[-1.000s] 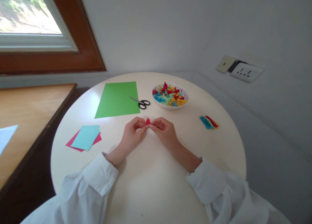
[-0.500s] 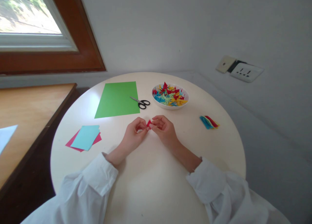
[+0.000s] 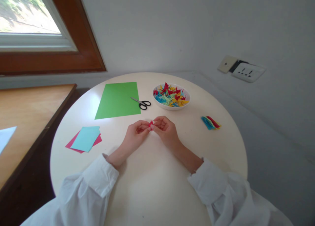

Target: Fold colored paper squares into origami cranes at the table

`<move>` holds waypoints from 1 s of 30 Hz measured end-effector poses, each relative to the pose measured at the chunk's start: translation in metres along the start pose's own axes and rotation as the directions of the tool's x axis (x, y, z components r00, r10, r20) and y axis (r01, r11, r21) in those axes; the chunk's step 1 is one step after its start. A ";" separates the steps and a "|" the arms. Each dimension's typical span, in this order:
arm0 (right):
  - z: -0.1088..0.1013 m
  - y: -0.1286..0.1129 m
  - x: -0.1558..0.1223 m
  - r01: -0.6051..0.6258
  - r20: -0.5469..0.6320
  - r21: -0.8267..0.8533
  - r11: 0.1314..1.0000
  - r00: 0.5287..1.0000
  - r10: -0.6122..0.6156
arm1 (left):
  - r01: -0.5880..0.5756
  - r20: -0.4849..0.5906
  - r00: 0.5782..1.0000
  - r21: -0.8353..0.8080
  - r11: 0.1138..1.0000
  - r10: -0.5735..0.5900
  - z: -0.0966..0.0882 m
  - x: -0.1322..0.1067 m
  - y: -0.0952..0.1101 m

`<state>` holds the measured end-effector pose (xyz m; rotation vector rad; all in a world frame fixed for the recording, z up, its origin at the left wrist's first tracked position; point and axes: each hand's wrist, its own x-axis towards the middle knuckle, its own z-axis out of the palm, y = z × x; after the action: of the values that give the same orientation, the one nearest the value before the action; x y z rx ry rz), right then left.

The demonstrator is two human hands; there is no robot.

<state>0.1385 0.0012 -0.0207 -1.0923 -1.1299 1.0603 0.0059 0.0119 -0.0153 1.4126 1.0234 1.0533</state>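
A small folded piece of red paper [image 3: 151,124] is pinched between my two hands, over the middle of the round white table [image 3: 152,186]. My left hand [image 3: 136,133] grips its left side with thumb and fingertips. From the right, my right hand [image 3: 166,130] holds the same paper with thumb and forefinger. Fingers cover much of it, so its exact folded shape is hard to make out. Beyond the hands lie black-handled scissors [image 3: 142,104], their blades resting on a green sheet of paper [image 3: 116,99].
A white bowl [image 3: 169,107] of colourful folded paper cranes stands behind the hands. Several coloured paper pieces [image 3: 211,122] are bunched at the right. Light blue paper [image 3: 86,139] overlaps pink paper [image 3: 98,140] at the left. A wooden table [image 3: 31,121] stands further left.
The fingers of my left hand have shifted slightly, and less of the red paper's pointed top shows between the fingertips. Other things stay in place.
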 end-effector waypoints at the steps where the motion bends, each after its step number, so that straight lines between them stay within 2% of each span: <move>1: 0.000 0.000 0.000 0.000 -0.001 0.001 1.000 1.000 0.000 | -0.005 0.000 1.000 0.009 1.000 0.005 0.000 0.000 0.000; 8: -0.001 0.003 0.001 -0.006 -0.001 0.013 1.000 1.000 0.006 | -0.048 0.000 0.999 0.035 0.998 0.048 -0.001 0.000 -0.001; 21: -0.001 0.001 -0.001 0.005 0.013 -0.019 1.000 1.000 -0.005 | -0.059 0.017 0.998 0.036 0.998 0.058 -0.002 0.000 -0.001; 30: 0.000 0.001 0.000 -0.009 0.015 -0.021 1.000 1.000 0.009 | 0.005 -0.006 1.000 -0.045 0.999 -0.006 0.000 0.000 0.002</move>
<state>0.1385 0.0013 -0.0221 -1.1081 -1.1514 1.0675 0.0059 0.0114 -0.0135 1.3704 1.0022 1.0712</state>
